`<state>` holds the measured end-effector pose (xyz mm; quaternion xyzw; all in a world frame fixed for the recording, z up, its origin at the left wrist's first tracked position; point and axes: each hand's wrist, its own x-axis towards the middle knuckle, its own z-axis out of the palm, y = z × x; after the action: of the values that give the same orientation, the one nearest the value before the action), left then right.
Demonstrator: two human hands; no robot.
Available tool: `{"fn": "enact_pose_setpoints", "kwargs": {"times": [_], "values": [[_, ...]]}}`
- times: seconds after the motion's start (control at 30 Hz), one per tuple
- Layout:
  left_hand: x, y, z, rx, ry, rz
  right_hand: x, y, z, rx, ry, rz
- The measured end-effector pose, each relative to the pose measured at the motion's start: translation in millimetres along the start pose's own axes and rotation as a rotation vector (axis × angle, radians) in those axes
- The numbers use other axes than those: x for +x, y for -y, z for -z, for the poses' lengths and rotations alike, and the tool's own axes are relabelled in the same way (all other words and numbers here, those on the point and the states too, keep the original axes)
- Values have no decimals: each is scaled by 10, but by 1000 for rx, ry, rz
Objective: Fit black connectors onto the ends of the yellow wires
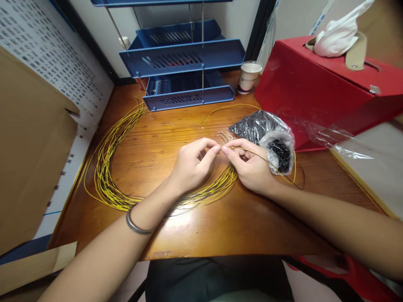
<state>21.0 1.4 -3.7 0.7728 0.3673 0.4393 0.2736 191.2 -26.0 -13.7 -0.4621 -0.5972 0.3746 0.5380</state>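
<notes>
My right hand [252, 165] pinches a thin yellow wire [250, 150] between thumb and finger; its length trails back over that hand. Facing it, my left hand [195, 161] is closed in a pinch, fingertips almost meeting the right ones. Whatever sits between those left fingertips is too small to make out. Beneath both hands lies a big loose coil of yellow and black wires [105, 176], curving round to the left. Small metal-tipped wire ends [224, 136] show just beyond the right fingers. Beside the right hand rests a clear plastic bag [252, 126] of small black parts.
Blue stacked trays [189, 100] stand at the back of the wooden table [157, 155]. A paper cup [248, 77] is beside them. To the right sits a red box [302, 92] with tissue on top. Brown cardboard [31, 147] leans at the left.
</notes>
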Motion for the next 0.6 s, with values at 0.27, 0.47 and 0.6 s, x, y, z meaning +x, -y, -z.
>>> {"fn": "enact_pose_setpoints", "kwargs": {"times": [0.27, 0.47, 0.6], "values": [[-14, -11, 23, 24, -48, 49, -3, -32, 13, 30, -9, -22], [-25, -12, 18, 94, -20, -33, -3, -34, 10, 36, -18, -34], [-15, 12, 13, 109, -31, -57, 0, -36, 11, 16, -21, -36]]}}
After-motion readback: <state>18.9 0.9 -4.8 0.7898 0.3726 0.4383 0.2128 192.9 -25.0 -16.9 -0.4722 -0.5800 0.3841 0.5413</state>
